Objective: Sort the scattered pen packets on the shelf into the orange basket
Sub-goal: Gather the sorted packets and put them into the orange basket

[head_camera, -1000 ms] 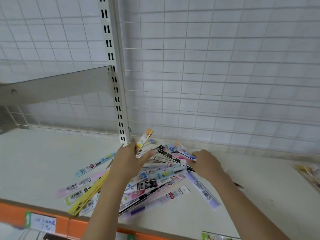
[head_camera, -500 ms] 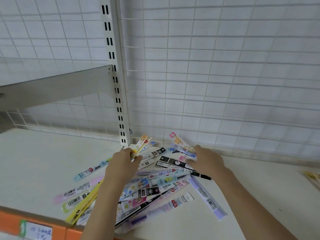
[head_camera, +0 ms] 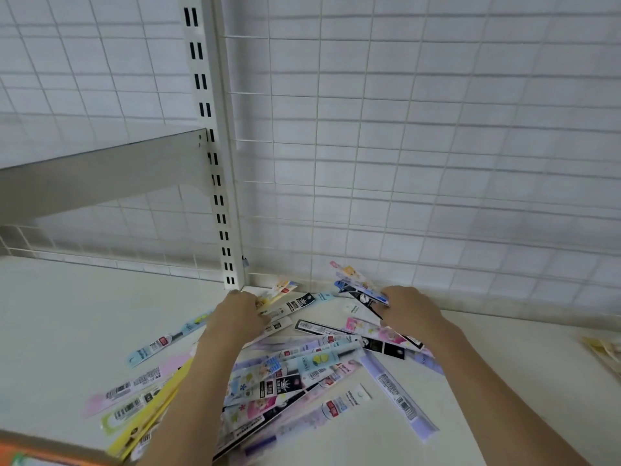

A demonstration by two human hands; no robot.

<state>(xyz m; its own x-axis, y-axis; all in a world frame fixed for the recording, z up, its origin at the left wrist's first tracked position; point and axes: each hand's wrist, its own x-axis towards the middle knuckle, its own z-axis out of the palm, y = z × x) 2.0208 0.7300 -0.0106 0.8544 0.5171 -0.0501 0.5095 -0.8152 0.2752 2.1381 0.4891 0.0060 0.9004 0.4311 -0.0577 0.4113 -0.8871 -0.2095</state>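
Shelf (head_camera: 67,331) of pale board runs across the view, backed by a white wire grid (head_camera: 437,146) and a slotted upright post (head_camera: 215,163) with a grey bracket (head_camera: 100,176) jutting left. Pen packets (head_camera: 302,371) lie fanned in a loose heap on the shelf surface in front of the post, overlapping one another; no basket can be made out, only an orange strip (head_camera: 50,452) at the shelf's front edge. Left hand (head_camera: 240,314) lies at the heap's far left end, fingers curled around a few packet tips by the post's foot. Right hand (head_camera: 408,307) pinches several packet ends at the heap's far right, lifted slightly off the board.
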